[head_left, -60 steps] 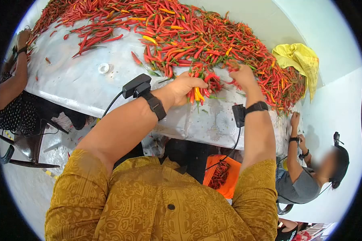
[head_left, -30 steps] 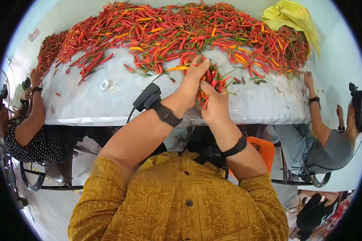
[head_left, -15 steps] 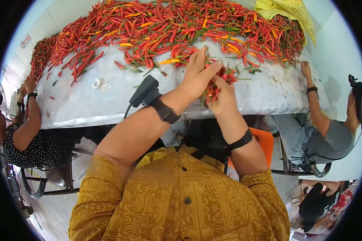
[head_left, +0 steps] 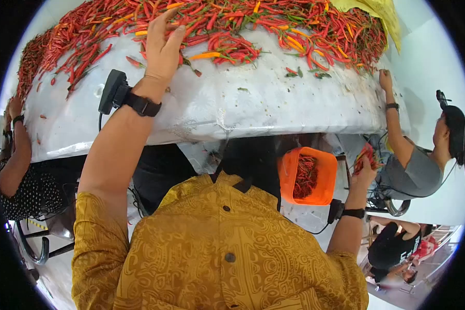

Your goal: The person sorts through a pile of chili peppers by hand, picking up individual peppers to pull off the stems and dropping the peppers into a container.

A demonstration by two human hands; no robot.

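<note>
Red, orange and some green chilies [head_left: 206,26] lie heaped along the far side of the covered table. My left hand [head_left: 163,49] reaches over the near edge of the heap, its fingers apart and nothing held in them. Low on the right, beyond the table edge, my right hand [head_left: 365,175] grips a bunch of red chilies [head_left: 366,157]. To the left of that hand stands an orange bin [head_left: 325,178] with red chilies [head_left: 306,177] inside it.
The white table cover [head_left: 191,108] has loose bits on it. A yellow bag [head_left: 390,20] lies at the back right. One person [head_left: 421,170] sits at the right end, another [head_left: 18,175] at the left. More people [head_left: 395,250] are at the lower right.
My hands have moved apart, the left to the heap on the left, the right down and right with the chilies. The orange bin now shows fully.
</note>
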